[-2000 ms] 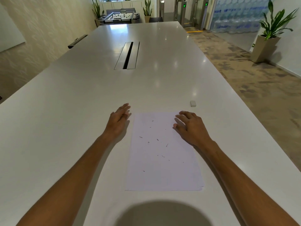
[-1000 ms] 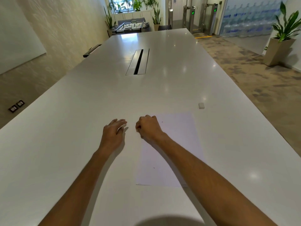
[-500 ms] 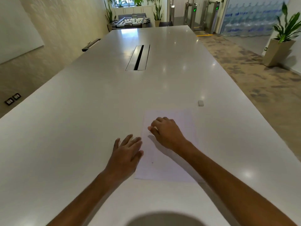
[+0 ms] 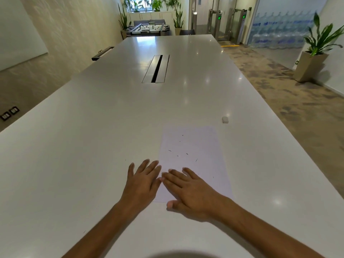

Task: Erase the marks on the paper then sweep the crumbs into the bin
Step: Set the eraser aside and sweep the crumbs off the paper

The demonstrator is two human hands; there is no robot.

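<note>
A white sheet of paper lies flat on the long white table, with several small dark eraser crumbs scattered over its middle. My left hand lies flat on the table at the sheet's near left edge, fingers straight and spread. My right hand rests flat on the near left corner of the paper, fingers straight and pointing left toward the left hand, almost touching it. A small white eraser sits on the table just past the sheet's far right corner. No bin is in view.
A metal cable slot is set into the table's middle, farther away. The table's right edge runs close to the paper, with patterned floor beyond. A potted plant stands at the far right wall.
My right hand has opened from a loose curl and slid toward me and leftward to the sheet's near left corner. My left hand stayed beside the sheet's left edge.
</note>
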